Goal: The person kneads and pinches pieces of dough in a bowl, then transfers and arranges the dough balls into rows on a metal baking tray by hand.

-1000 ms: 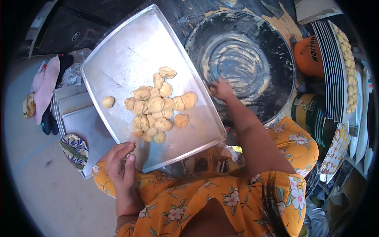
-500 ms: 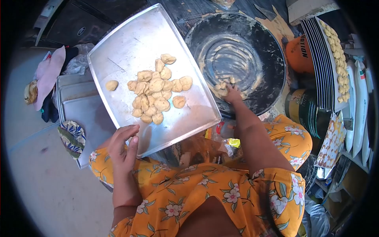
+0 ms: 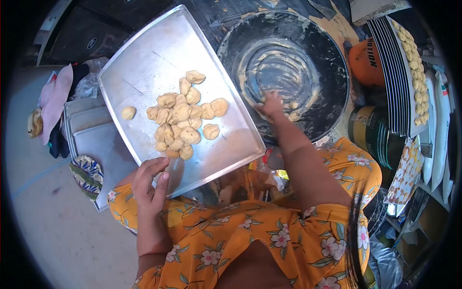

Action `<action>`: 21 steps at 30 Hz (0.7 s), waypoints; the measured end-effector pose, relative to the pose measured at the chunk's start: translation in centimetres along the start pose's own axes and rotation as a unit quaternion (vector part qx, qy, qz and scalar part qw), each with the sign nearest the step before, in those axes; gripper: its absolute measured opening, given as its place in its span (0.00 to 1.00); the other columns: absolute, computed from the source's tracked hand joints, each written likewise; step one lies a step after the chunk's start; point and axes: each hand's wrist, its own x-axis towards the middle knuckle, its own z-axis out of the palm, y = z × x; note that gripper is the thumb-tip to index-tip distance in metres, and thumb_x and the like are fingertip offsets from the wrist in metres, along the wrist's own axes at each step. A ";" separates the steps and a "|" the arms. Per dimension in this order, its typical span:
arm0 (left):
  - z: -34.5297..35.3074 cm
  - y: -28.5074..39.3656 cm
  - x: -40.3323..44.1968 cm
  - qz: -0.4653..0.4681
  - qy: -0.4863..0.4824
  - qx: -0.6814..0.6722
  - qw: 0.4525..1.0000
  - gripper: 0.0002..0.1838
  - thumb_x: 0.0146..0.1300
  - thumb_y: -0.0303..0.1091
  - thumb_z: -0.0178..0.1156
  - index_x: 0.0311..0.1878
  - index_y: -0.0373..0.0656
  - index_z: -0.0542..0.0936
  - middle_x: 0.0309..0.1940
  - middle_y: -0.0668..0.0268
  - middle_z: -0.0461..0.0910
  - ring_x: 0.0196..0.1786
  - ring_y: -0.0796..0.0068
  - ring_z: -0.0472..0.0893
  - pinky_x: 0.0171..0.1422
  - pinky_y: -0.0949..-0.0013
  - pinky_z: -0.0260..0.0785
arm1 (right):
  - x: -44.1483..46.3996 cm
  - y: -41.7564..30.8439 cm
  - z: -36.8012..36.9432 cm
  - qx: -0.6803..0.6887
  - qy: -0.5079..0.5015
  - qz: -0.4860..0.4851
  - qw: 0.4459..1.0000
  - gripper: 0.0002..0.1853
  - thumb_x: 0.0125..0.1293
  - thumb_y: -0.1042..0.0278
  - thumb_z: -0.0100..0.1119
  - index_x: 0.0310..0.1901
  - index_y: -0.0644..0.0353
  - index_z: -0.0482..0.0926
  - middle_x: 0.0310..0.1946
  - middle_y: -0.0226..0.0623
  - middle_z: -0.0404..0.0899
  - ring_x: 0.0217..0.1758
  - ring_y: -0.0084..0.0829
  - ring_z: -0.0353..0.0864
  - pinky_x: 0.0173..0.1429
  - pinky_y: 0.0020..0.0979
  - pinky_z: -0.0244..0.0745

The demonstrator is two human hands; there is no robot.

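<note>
A large metal tray point(image 3: 144, 62) lies tilted across my lap and the basin's rim. A pile of round, flattened dough balls point(image 3: 180, 112) sits on it, with one dough ball point(image 3: 128, 112) apart at the left. At the tray's near left edge is my left hand point(image 3: 151, 183), thumb apart from its bent fingers, nothing visible between them. My right hand point(image 3: 272, 104) reaches into a black, flour-streaked basin point(image 3: 332, 72), fingers curled down around small dough pieces, mostly hidden beneath them. Loose beside it lies a small dough piece point(image 3: 293, 104).
Right of the basin stand an orange bucket point(image 3: 364, 62), a dark green tin point(image 3: 368, 130) and a stack of trays point(image 3: 392, 79), the top one bearing rows of dough pieces. At left are more metal trays point(image 3: 96, 139), a patterned cloth point(image 3: 86, 174) and a pink cloth point(image 3: 57, 101).
My right hand has moved left within the basin, over dough pieces that showed before. The tray and surroundings have shifted slightly in view. My left hand keeps its pose.
</note>
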 end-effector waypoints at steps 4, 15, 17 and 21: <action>0.1 0.4 0.4 -0.013 0.006 -0.002 1.000 0.11 0.59 0.22 0.61 0.45 0.32 0.82 0.43 0.52 0.83 0.47 0.60 0.82 0.54 0.65 0.72 | 0.5 0.6 2.3 0.013 -0.084 -0.076 0.993 0.34 0.48 0.53 0.73 0.60 0.44 0.75 0.67 0.42 0.65 0.68 0.51 0.67 0.68 0.49 0.68; 0.1 1.1 0.2 -0.021 -0.017 -0.013 1.000 0.12 0.59 0.23 0.61 0.46 0.33 0.82 0.43 0.53 0.83 0.48 0.59 0.82 0.54 0.64 0.72 | 6.4 17.8 2.4 0.004 -0.125 0.126 0.984 0.36 0.43 0.46 0.71 0.57 0.47 0.80 0.52 0.47 0.81 0.59 0.49 0.78 0.61 0.49 0.70; 0.2 1.3 0.3 -0.024 -0.016 -0.005 1.000 0.12 0.59 0.23 0.62 0.46 0.33 0.82 0.43 0.53 0.83 0.48 0.58 0.82 0.54 0.63 0.72 | 1.6 12.7 0.8 -0.064 -0.089 0.106 0.988 0.38 0.42 0.43 0.72 0.58 0.44 0.79 0.55 0.46 0.79 0.60 0.49 0.77 0.60 0.52 0.70; 0.3 0.9 0.3 -0.012 -0.024 0.009 1.000 0.12 0.60 0.24 0.62 0.46 0.33 0.82 0.44 0.52 0.83 0.48 0.58 0.82 0.54 0.63 0.72 | 5.0 14.9 3.9 0.087 -0.284 0.026 0.954 0.38 0.41 0.47 0.75 0.58 0.43 0.77 0.56 0.49 0.77 0.59 0.50 0.77 0.57 0.54 0.71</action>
